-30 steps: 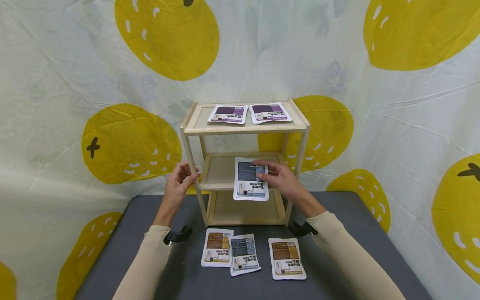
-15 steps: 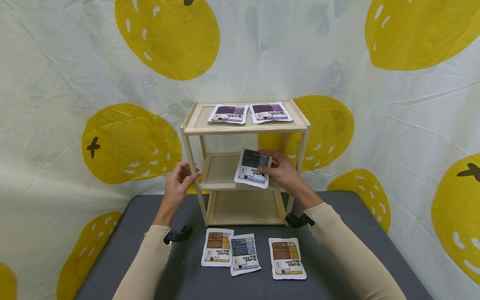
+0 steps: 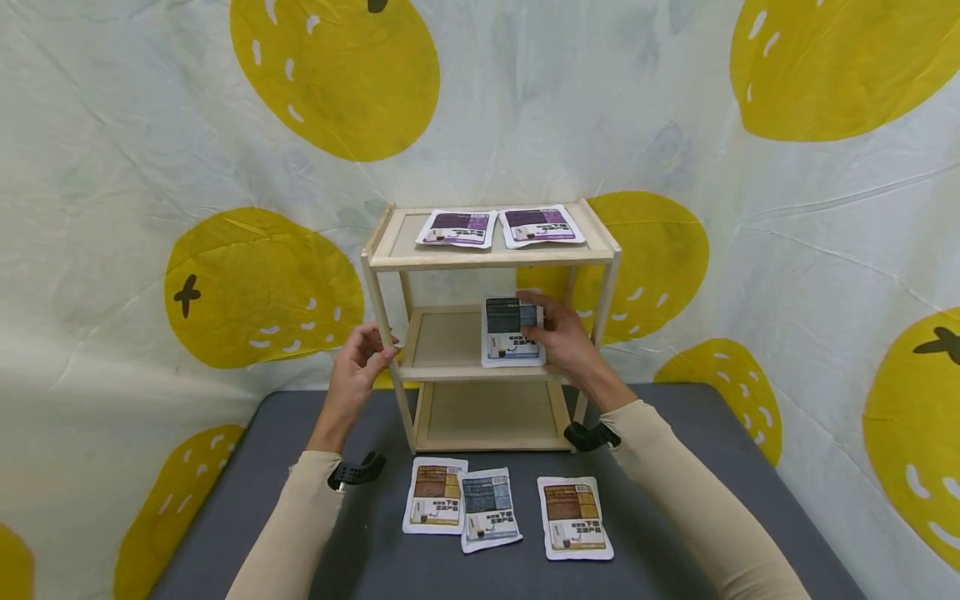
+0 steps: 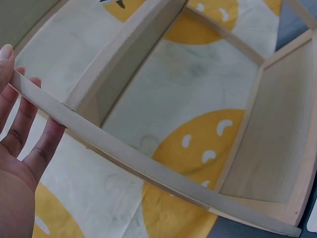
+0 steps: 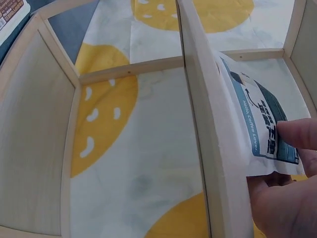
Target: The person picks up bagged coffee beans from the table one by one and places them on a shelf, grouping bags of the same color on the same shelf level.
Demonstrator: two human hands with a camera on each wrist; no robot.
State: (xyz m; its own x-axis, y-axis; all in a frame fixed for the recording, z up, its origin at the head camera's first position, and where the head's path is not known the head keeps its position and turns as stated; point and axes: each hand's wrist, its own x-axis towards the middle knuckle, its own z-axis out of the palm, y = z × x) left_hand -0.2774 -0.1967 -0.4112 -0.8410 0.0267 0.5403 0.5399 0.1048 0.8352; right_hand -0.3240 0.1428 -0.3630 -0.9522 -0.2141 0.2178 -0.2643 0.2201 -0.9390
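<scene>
My right hand [image 3: 564, 337] pinches a white and blue-grey coffee packet [image 5: 260, 116] by its right side, thumb on the printed face. In the head view the packet overlaps the middle board [image 3: 442, 337] of a wooden three-tier shelf [image 3: 491, 262], its lower edge right at the board's front rail. "Hello, Coffee Lover" is printed on it in the right wrist view. My left hand [image 3: 362, 362] holds the shelf's left front post [image 4: 133, 153], thumb on one side and fingers on the other. Two purple packets, a left one [image 3: 455, 228] and a right one [image 3: 542, 226], lie on the top board.
On the dark table [image 3: 300, 500] before the shelf lie a brown packet [image 3: 435, 496], a blue-grey packet [image 3: 489, 510] overlapping its edge, and another brown packet [image 3: 575, 518] to the right. A cloth [image 3: 480, 100] with yellow fruit prints hangs behind.
My right hand has raised the blue-grey packet and carried it slightly right, up to the middle board. The packet tilted midway and now stands straighter. My left hand stays on the post.
</scene>
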